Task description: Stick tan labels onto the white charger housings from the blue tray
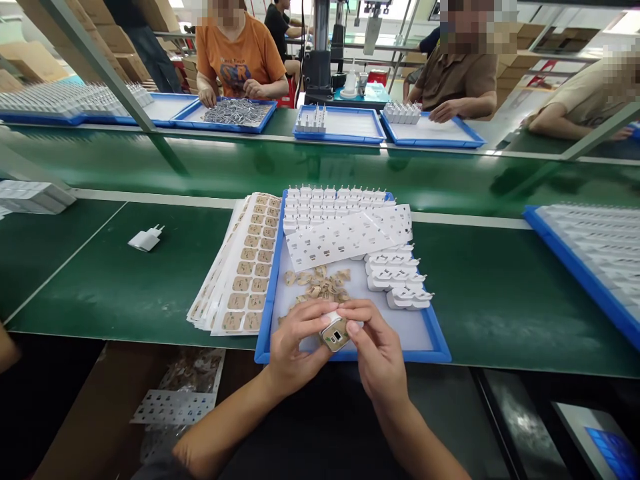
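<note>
Between my hands, over the front of a blue-rimmed tray [440, 340], is a white USB charger [334, 333] with a tan sticker on its port face. My left hand [300, 337] grips it from the left. The fingers of my right hand [375, 343] close on its right side and top edge. Inside the tray lie a loose pile of tan sticker pieces [323, 285], rows of white chargers [333, 203] with pins up, and more chargers [395, 273] at the right. A white perforated sheet [340, 237] rests across them. Stacked sticker sheets [253, 267] lie left of the tray.
One charger [146, 239] lies on the green bench at left. Another full tray [595, 260] stands at right. Behind a green belt [225, 163], co-workers [243, 53] sit at trays of parts [235, 113]. Below the bench, a carton [90, 400] holds discarded sheets [175, 407].
</note>
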Demonstrator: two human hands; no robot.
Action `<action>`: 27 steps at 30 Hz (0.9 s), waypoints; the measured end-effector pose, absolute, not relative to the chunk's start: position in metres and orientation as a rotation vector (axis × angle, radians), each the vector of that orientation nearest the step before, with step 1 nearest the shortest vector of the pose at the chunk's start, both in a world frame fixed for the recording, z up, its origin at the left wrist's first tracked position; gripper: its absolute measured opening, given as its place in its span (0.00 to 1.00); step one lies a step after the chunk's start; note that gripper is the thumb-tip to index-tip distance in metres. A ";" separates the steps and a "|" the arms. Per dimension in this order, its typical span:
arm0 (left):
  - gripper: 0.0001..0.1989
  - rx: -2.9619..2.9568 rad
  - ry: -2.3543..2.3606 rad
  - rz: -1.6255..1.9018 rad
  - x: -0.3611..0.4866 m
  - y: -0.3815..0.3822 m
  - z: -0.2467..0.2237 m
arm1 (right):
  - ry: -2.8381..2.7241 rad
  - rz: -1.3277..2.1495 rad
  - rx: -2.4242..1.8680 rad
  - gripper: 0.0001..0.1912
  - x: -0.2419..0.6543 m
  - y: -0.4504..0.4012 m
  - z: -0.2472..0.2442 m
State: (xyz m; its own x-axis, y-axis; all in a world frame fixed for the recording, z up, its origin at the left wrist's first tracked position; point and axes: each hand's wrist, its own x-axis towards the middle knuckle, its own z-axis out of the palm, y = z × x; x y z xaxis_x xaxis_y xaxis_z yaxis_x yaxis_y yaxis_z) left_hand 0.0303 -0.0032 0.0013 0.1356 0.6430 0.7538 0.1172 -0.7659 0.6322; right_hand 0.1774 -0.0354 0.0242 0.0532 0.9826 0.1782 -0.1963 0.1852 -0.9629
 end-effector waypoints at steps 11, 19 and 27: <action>0.14 2.282 0.823 1.801 0.033 -0.004 0.004 | -0.938 1.185 -0.840 0.06 0.162 -0.034 0.030; 0.21 2.132 0.808 1.744 0.031 -0.003 0.000 | -1.051 1.235 -0.928 0.11 0.175 -0.031 0.032; 0.23 1.954 0.736 1.584 0.030 -0.005 0.003 | -1.700 0.363 -1.013 0.10 0.193 -0.029 0.042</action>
State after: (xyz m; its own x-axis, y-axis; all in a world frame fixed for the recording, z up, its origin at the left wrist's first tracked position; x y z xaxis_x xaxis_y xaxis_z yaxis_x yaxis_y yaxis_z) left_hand 0.0299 -0.0052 0.0029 0.1704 0.6920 0.7015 0.0903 -0.7199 0.6882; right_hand 0.1931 -0.0289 0.0416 -0.0649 0.7701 0.6347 0.4440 0.5919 -0.6727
